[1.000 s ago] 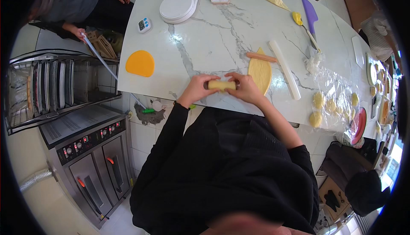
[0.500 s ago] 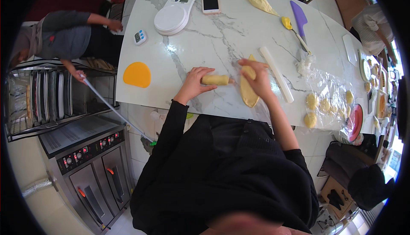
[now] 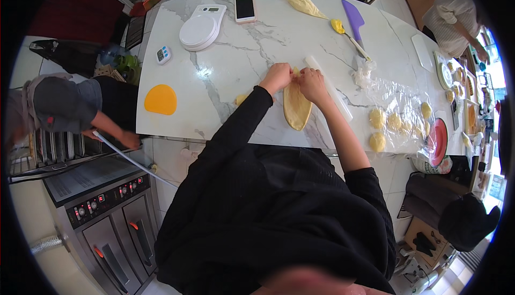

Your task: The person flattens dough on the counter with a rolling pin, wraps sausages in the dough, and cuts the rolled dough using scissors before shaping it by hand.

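Note:
A long flat oval of dough [image 3: 298, 110] lies on the marble table in front of me, its far end narrow. My left hand [image 3: 277, 78] and my right hand [image 3: 313, 85] meet at that far end, fingers closed in a pinch on the dough. Just beyond my right hand, a white rolling pin [image 3: 339, 100] lies slanted on the table. A rolled piece of dough [image 3: 241, 99] peeks out from behind my left forearm, which hides most of it. Several dough balls [image 3: 394, 122] rest to the right under clear plastic.
Around the marble table [image 3: 225, 64] lie an orange scraper [image 3: 160, 100], a timer [image 3: 163, 54], a white scale [image 3: 199, 31], a phone [image 3: 245, 8], a piping bag [image 3: 303, 4], a yellow-smeared spoon [image 3: 348, 37] and a purple spatula [image 3: 352, 19]. Left, a person [image 3: 64, 102] holds a pole beside the oven [image 3: 112, 209].
My left hand has let go of the rolled dough and joined my right hand at the flat dough's far end. The person at the left has bent nearer the table.

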Demonstrator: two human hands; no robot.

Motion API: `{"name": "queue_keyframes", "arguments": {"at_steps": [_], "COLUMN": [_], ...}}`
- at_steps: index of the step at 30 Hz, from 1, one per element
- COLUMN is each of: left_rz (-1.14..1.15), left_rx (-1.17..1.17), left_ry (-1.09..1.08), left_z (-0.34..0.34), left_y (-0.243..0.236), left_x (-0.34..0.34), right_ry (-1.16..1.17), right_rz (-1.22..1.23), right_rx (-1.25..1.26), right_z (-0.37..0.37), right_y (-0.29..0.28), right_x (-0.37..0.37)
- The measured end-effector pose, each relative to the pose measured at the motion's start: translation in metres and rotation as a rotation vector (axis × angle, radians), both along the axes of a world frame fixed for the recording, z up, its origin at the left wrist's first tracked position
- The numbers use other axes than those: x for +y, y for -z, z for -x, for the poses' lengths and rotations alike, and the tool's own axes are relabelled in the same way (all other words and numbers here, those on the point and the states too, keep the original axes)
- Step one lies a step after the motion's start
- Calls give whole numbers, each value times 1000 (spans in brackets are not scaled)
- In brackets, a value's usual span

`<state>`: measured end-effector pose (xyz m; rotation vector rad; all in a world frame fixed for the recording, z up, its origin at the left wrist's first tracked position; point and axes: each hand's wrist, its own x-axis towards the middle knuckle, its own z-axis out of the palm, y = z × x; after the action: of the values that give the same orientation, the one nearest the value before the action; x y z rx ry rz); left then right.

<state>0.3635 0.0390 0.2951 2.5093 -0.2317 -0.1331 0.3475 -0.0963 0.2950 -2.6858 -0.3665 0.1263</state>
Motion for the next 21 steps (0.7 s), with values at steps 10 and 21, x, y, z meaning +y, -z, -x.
{"name": "queue_keyframes", "arguments": {"at_steps": [10,21], "left_rz": [159,279], "left_rx": [131,-181], "left_ry": [32,103], "left_z": [9,42], "left_y": [-3,-5], "left_x": [-2,5], "right_ry": [2,-254], "right_rz": [-436,-557], "right_rx": [178,-203], "right_z": [-3,26], "right_y": [4,3], "right_x": [-10,-26]}}
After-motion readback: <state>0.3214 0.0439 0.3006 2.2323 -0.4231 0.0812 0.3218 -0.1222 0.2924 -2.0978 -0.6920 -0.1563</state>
